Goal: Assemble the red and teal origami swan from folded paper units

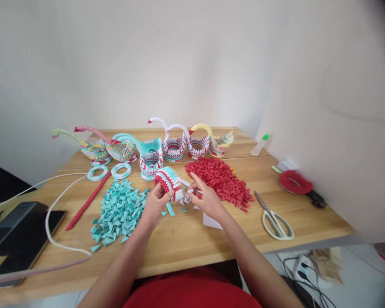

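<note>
My left hand [156,204] grips the near-left edge of a half-built folded-paper bowl [170,179], tilted, with interlocked red, teal and white pieces. To its right, my right hand [207,199] has the index finger stretched out. Its thumb and other fingers close on a small white folded paper piece [190,192], partly hidden by the fingers. Beneath the hands lie loose white and teal pieces. A heap of teal paper triangles [117,211] spreads to the left, and a heap of red paper triangles [220,179] lies just beyond my right hand.
Several folded-paper swans [150,164] stand along the back. Two paper rings [97,173] and a red paper strip [88,201] lie left, near a white cable [48,222] and a black device [22,231]. Scissors [276,222] and a red round object [293,182] are right.
</note>
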`<state>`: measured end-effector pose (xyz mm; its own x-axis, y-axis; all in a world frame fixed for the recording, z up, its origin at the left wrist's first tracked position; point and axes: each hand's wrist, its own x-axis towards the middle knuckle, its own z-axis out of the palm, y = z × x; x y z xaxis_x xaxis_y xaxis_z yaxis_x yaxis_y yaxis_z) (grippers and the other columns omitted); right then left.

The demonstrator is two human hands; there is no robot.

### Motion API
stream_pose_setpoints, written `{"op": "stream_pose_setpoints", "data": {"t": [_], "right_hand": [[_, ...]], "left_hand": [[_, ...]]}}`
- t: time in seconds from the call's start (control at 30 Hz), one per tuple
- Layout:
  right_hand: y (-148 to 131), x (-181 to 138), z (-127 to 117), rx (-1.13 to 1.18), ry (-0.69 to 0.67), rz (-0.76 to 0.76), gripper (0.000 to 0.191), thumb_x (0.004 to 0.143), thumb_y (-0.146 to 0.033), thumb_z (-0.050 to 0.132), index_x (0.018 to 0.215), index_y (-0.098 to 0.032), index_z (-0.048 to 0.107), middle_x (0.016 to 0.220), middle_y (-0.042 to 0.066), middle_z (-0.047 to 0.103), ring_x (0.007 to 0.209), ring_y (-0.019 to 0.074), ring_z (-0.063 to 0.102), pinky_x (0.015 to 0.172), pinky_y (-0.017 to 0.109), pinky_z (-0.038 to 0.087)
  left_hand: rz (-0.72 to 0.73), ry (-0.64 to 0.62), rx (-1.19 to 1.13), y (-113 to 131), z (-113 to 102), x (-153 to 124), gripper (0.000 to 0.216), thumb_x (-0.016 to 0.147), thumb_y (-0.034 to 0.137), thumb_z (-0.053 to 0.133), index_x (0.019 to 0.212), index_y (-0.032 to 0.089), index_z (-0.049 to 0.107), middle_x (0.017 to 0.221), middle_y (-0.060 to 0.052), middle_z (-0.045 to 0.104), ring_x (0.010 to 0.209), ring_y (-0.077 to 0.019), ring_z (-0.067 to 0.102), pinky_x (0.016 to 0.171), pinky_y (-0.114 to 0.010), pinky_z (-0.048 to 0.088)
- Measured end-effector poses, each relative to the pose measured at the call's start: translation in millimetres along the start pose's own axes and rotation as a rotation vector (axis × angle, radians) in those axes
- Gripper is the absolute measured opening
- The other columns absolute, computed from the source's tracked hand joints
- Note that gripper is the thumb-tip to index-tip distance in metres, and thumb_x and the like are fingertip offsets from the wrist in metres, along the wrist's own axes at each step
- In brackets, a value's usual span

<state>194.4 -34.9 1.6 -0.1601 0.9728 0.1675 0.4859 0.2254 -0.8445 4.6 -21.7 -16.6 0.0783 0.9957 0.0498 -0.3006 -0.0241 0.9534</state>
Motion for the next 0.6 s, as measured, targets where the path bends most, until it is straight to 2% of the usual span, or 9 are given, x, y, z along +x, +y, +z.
{"op": "stream_pose_setpoints", "data": {"t": [0.1,0.2,0.27,0.37,0.6], "right_hand": [[9.0,2.4,1.5,-0.078,-0.021,0.005,0.066,0.078,-0.013,0.058,0.142,-0.025,0.047,0.107,0.006,0.069,0.093,0.0208,0.064,0.085,0.035,0.050],[5.3,5.0,3.1,0.035,0.007,-0.005,0.060,0.084,-0.018,0.056,0.143,-0.024,0.045,0.115,0.008,0.068,0.103,0.0220,0.063,0.088,0.037,0.049],[-2.9,6.7,3.5,0.149,-0.041,-0.009,0.063,0.086,-0.023,0.057,0.146,-0.023,0.039,0.113,0.008,0.069,0.100,0.0212,0.064,0.084,0.035,0.050],[-15.2,8.8,5.0,0.160,-0.117,-0.048,0.073,0.081,-0.024,0.065,0.148,-0.022,0.036,0.107,0.006,0.070,0.095,0.0205,0.065,0.082,0.034,0.050],[-19.8,11.2,7.0,0.036,-0.082,-0.061,0.071,0.081,-0.019,0.063,0.147,-0.020,0.037,0.098,0.004,0.069,0.084,0.0185,0.064,0.076,0.031,0.049]], "left_hand": [[-0.024,-0.007,-0.076,-0.1,-1.0,1.7,0.045,0.067,0.038,0.081,0.103,0.015,0.067,0.102,-0.008,0.073,0.099,-0.0249,0.066,0.086,-0.032,0.050],[-0.060,-0.019,-0.122,-0.3,0.1,1.5,0.047,0.067,0.036,0.082,0.106,0.015,0.067,0.105,-0.009,0.072,0.099,-0.0255,0.066,0.088,-0.033,0.050],[-0.079,-0.036,-0.141,-0.3,1.1,0.9,0.050,0.067,0.035,0.082,0.110,0.015,0.066,0.107,-0.009,0.072,0.099,-0.0258,0.066,0.089,-0.035,0.050],[-0.086,-0.082,-0.144,0.3,1.9,-0.2,0.050,0.068,0.033,0.082,0.112,0.015,0.065,0.109,-0.010,0.072,0.100,-0.0265,0.066,0.089,-0.036,0.051],[-0.062,-0.156,-0.046,-0.1,0.5,-0.9,0.054,0.068,0.030,0.081,0.117,0.016,0.061,0.116,-0.011,0.069,0.107,-0.0271,0.064,0.093,-0.036,0.050]]}}
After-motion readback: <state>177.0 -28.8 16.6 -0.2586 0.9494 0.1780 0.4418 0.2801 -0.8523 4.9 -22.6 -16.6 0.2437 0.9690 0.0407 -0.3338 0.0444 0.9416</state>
